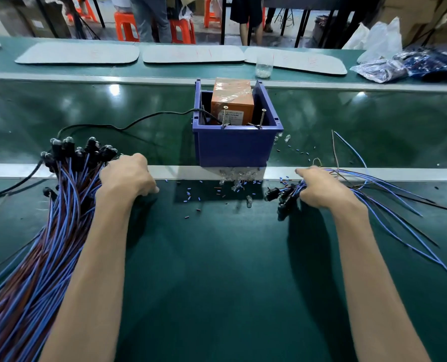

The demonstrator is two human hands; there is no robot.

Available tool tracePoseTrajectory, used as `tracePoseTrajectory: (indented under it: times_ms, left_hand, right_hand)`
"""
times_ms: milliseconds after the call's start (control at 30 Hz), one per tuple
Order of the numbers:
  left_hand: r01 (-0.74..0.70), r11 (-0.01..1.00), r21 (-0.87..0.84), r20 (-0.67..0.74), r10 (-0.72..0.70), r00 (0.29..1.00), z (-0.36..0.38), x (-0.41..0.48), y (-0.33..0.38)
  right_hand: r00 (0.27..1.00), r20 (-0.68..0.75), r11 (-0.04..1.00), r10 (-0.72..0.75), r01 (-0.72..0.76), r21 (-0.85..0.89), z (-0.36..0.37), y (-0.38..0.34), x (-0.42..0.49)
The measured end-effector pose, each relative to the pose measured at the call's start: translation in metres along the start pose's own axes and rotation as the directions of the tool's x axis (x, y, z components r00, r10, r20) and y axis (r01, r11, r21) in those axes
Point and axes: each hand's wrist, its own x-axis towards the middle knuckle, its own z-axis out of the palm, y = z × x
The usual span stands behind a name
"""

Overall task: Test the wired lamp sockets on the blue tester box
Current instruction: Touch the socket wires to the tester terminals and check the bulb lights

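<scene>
- Blue tester box (234,147) stands at 12 o'clock on the green table (217,270), its front overhanging the metal strip (68,170) that crosses the bench.
- An orange unit (231,100) sits inside the box. Two upright screws (225,116) rise at the front rim, probably the contact points, set at the near edge so wire ends can reach them easily.
- A black cable (128,125) runs from the box toward 9 o'clock, probably the power feed.
- Big bundle of wired sockets (68,163) lies at 9 o'clock, black socket heads pointing away and blue and brown wires trailing toward 7 o'clock. Judged to be the supply pile.
- Left hand (127,176) rests palm down at the bundle's right edge with fingers curled under. I cannot tell whether it holds any wires.
- Right hand (319,188), at 3 o'clock, is clenched round a small bunch of wired sockets (279,195). The heads stick out toward 9 o'clock and the wires fan toward 4 o'clock.
- Nothing touches the screws, so no socket is on test now.
- Loose clear bulbs (236,180) and small blue bits lie just below the box.
</scene>
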Motion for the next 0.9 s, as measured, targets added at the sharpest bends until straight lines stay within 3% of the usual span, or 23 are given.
tracePoseTrajectory:
  times_ms: [333, 533, 633, 733, 800, 900]
  left_hand:
    - [0.051, 0.992, -0.119, 0.019, -0.049, 0.999, 0.004, 0.0, -0.001]
    - [-0.097, 0.988, -0.122, -0.114, 0.084, 0.99, 0.003, -0.007, 0.018]
    - [-0.199, 0.974, -0.106, -0.204, 0.174, 0.963, 0.001, -0.014, 0.029]
    - [-0.296, 0.945, -0.139, -0.27, 0.252, 0.93, 0.0, -0.026, 0.045]
    - [-0.377, 0.898, -0.226, -0.302, 0.303, 0.904, 0.001, -0.036, 0.057]
    - [-0.501, 0.754, -0.425, -0.303, 0.403, 0.864, 0.004, -0.046, 0.073]
  right_hand:
    - [0.999, -0.035, 0.999, -0.005, 0.007, 0.04, -0.001, 0.002, 0.007]
    - [1.0, 0.006, 0.998, -0.02, 0.019, 0.058, 0.003, 0.004, 0.01]
    - [0.994, -0.106, 0.999, -0.038, 0.039, 0.011, 0.003, 0.003, 0.009]
    - [0.962, -0.217, 0.964, -0.168, 0.206, 0.169, -0.002, -0.002, 0.006]
    - [0.933, -0.218, 0.885, -0.287, 0.346, 0.313, -0.005, -0.011, 0.001]
    - [0.873, -0.239, 0.742, -0.424, 0.487, 0.462, -0.002, -0.032, -0.009]
